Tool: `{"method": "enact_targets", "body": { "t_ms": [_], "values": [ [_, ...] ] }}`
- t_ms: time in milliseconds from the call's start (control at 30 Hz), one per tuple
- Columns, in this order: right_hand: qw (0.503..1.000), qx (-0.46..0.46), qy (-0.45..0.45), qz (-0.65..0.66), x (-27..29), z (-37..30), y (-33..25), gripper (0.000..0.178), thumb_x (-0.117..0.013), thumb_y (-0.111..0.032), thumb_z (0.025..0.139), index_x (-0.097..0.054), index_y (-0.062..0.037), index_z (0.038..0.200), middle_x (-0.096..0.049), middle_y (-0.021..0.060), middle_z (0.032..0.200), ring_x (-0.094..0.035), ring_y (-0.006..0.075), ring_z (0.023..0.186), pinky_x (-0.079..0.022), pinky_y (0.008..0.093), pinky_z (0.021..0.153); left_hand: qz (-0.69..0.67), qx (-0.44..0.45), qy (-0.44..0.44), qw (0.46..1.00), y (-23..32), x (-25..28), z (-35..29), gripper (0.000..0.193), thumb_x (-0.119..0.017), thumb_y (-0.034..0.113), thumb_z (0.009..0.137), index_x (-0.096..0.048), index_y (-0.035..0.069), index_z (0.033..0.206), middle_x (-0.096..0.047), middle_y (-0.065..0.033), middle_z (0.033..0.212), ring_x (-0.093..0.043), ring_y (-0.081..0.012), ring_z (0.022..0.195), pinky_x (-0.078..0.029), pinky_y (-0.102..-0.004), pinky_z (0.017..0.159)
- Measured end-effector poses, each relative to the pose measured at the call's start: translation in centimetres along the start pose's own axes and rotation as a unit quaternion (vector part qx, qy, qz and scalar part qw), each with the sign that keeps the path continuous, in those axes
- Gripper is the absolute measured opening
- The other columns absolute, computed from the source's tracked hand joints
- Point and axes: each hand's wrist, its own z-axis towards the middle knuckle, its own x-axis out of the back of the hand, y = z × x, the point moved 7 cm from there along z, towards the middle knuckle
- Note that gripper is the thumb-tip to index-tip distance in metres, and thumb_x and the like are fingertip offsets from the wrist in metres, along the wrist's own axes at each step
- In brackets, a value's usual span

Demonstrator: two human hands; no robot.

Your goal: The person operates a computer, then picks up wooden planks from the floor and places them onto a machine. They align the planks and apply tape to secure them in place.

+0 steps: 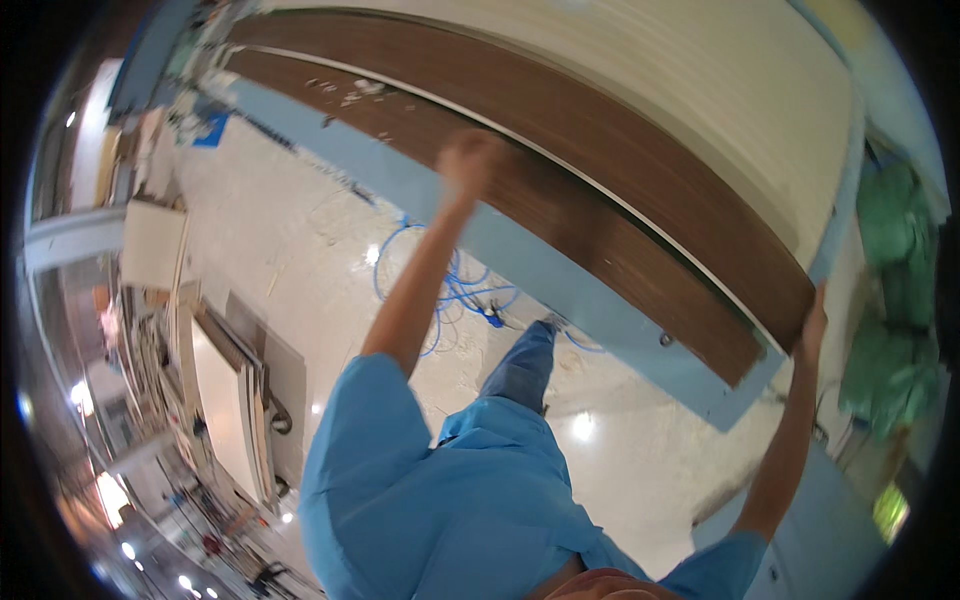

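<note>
Board [580, 122] is looking stiff, best held by its ends, right hand [814, 325] touching one, left hand [472, 163] blurring, grips unclear.

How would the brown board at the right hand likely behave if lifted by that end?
The board would probably flex or sag, being long and narrow. It may feel awkwardly heavy, since the right hand is at one end. Looking flat, it seems unlikely to roll.
</note>
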Motion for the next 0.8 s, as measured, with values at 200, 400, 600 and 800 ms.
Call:
{"method": "enact_targets", "body": {
  "t_ms": [200, 400, 600, 800],
  "values": [
    [0.999, -0.008, 0.031, -0.017, -0.2, 3.2, 1.9, 0.095, -0.05, -0.074, 0.095, -0.059, 0.0135, 0.13, -0.065, 0.0218, 0.126, -0.062, 0.0271, 0.117, -0.044, 0.0366, 0.104, 0.021, 0.105, 0.227, 0.968, -8.5, 8.4, 1.2, 0.056, -0.081, 0.024, 0.086, -0.045, -0.003, 0.118, -0.055, -0.0124, 0.1, -0.058, -0.02, 0.074, -0.052, -0.0346, 0.067],
    [0.947, 0.021, 0.133, -0.293, 0.6, 3.6, 2.3, 0.081, -0.054, -0.068, 0.094, -0.064, 0.0045, 0.127, -0.067, 0.022, 0.127, -0.065, 0.0323, 0.117, -0.048, 0.0432, 0.101, -0.088, 0.177, 0.149, 0.969, -10.9, 6.6, 1.2, 0.051, -0.079, 0.025, 0.091, -0.044, -0.001, 0.116, -0.06, -0.0121, 0.097, -0.06, -0.0163, 0.067, -0.055, -0.0321, 0.061],
    [0.806, 0.382, 0.144, -0.429, -5.4, -2.9, -3.6, 0.041, -0.063, -0.035, 0.099, -0.065, -0.0044, 0.126, -0.067, 0.0194, 0.124, -0.062, 0.038, 0.118, -0.051, 0.0477, 0.097, -0.107, 0.192, 0.079, 0.972, -10.3, 6.7, 1.3, 0.048, -0.077, 0.023, 0.092, -0.043, 0.002, 0.12, -0.061, -0.0118, 0.099, -0.064, -0.0175, 0.071, -0.059, -0.0328, 0.062],
    [0.815, 0.486, -0.018, -0.315, -25.5, -6.2, -7.5, 0.045, -0.061, -0.041, 0.101, -0.067, -0.0016, 0.121, -0.068, 0.019, 0.119, -0.062, 0.039, 0.114, -0.045, 0.0479, 0.103, -0.111, 0.264, 0.01, 0.958, -9.4, 6.7, 0.6, 0.043, -0.072, 0.029, 0.095, -0.057, 0.0, 0.122, -0.067, -0.0133, 0.109, -0.07, -0.0236, 0.087, -0.065, -0.0378, 0.074]
  ]
}}
